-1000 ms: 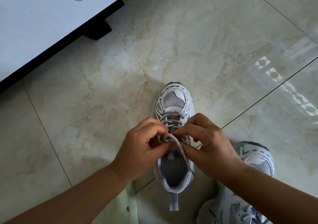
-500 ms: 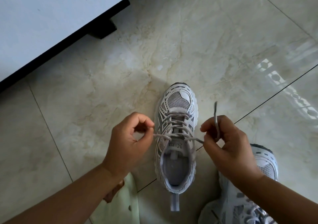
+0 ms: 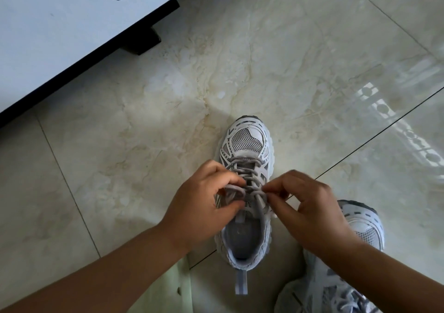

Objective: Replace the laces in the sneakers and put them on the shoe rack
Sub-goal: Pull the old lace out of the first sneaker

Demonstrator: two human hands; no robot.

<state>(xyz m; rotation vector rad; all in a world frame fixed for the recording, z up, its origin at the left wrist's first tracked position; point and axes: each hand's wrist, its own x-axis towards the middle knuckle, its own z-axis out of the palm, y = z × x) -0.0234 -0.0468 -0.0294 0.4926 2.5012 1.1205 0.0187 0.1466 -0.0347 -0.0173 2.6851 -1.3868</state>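
Note:
A white and grey mesh sneaker (image 3: 247, 142) stands on the floor, toe pointing away from me. Grey laces (image 3: 249, 180) cross its eyelets. My left hand (image 3: 201, 202) pinches a lace loop at the left of the tongue. My right hand (image 3: 307, 207) pinches the other lace end at the right side, fingertips close to the left hand's. A second matching sneaker (image 3: 360, 231) lies at the lower right, partly hidden behind my right forearm.
Glossy marble floor tiles (image 3: 264, 60) with dark grout lines spread all around. A white cabinet or table (image 3: 60, 28) with a black base and a foot (image 3: 144, 41) fills the upper left. Pale green fabric (image 3: 165, 288) shows at the bottom edge.
Half a second ago my hands were spread apart, pulling the lace ends tight to either side. Now both have come back together over the tongue, pinching the laces.

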